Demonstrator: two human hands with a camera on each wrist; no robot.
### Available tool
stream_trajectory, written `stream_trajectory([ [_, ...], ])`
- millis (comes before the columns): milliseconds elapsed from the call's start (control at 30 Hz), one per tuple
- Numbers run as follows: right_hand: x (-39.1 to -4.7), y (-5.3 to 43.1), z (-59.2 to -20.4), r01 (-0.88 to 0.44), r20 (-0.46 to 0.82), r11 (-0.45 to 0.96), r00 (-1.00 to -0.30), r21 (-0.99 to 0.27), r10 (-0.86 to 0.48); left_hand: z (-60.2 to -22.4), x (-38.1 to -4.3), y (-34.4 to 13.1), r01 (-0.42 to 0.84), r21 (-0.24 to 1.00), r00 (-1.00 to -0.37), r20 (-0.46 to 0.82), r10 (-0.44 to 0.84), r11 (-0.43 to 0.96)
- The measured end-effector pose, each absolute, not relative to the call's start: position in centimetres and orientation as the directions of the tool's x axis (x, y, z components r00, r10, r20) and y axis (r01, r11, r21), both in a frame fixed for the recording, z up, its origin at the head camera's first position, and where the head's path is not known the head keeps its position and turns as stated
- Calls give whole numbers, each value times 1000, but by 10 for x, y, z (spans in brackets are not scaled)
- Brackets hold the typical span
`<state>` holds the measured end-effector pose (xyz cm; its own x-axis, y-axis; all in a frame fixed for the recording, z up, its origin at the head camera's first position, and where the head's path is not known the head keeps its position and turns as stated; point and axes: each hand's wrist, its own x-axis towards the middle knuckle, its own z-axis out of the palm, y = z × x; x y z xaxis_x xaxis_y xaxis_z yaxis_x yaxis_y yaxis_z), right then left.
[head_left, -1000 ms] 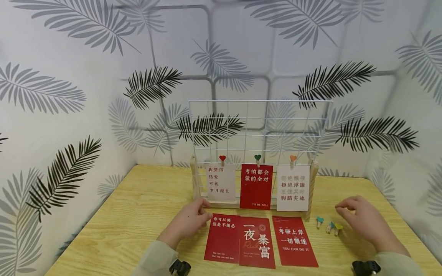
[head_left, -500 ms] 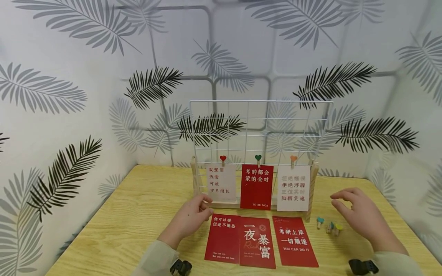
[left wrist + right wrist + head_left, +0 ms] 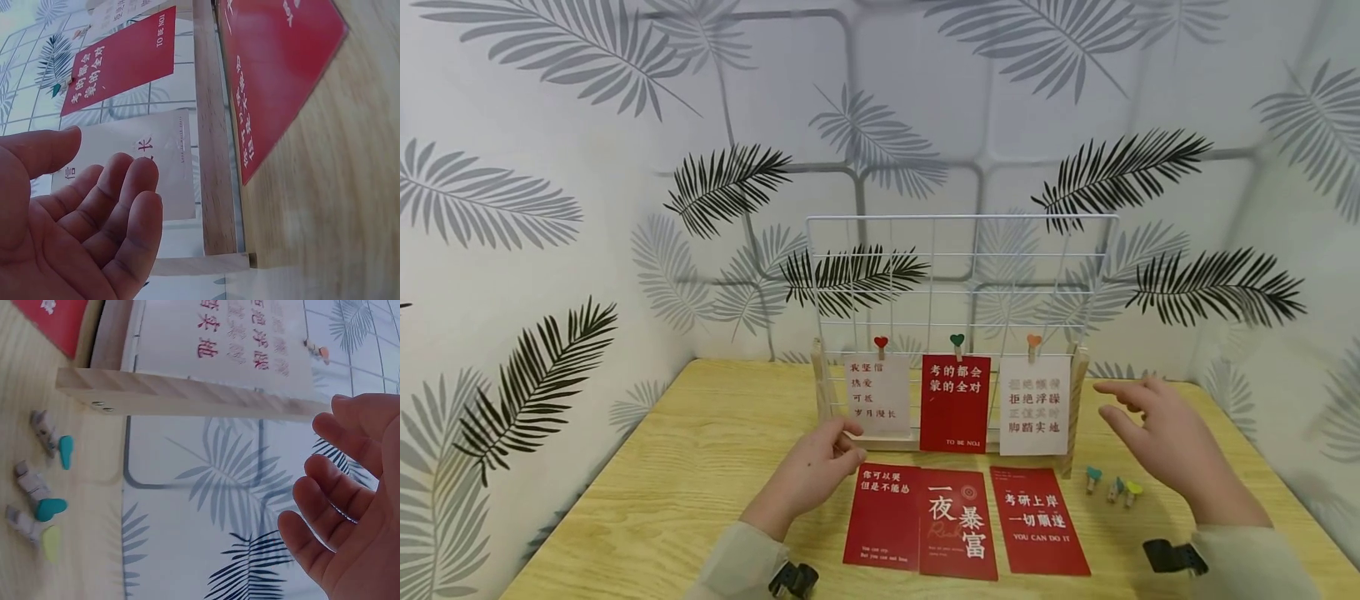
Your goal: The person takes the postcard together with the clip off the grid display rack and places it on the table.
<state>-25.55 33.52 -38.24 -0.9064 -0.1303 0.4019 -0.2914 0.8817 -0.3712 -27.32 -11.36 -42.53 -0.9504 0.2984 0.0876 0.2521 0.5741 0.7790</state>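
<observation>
My left hand (image 3: 811, 471) hovers with loosely bent fingers and holds nothing, beside the left red card (image 3: 880, 521) on the table. Raised on the other side, my right hand (image 3: 1172, 442) is empty too, near the rack's right wooden post (image 3: 1077, 408). Three cards hang on the white wire grid rack (image 3: 955, 292): a white card (image 3: 878, 398) under a red heart clip (image 3: 882, 343), a red card (image 3: 953, 417) under a green one, and another white card (image 3: 1034, 417) under an orange one. A middle red card (image 3: 951, 533) and a right red card (image 3: 1045, 533) lie in front.
Several small wooden clips lie right of the cards: a teal heart clip (image 3: 65, 452), another teal heart clip (image 3: 50, 509) and a yellow-green clip (image 3: 50, 544). The rack stands on a wooden base (image 3: 215, 156). Behind the wooden table (image 3: 647, 492) is a leaf-patterned wall (image 3: 587, 250).
My right hand has risen away from the loose clips and shifted left toward the rack's right post. My left hand has barely moved, and the cards and clips are in the same places.
</observation>
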Motion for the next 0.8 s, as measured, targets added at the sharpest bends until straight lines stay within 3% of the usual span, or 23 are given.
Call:
stream_trajectory([
  [367,-268,301,-343,-381,466,887,-855,-261,-229,-417,-279,-92,287,762,-933,84,351,581],
  [800,-287,274,-318,-362,355,930,-879,-66,-318,-410,-283,-58,315,731,-917,69,394,605],
])
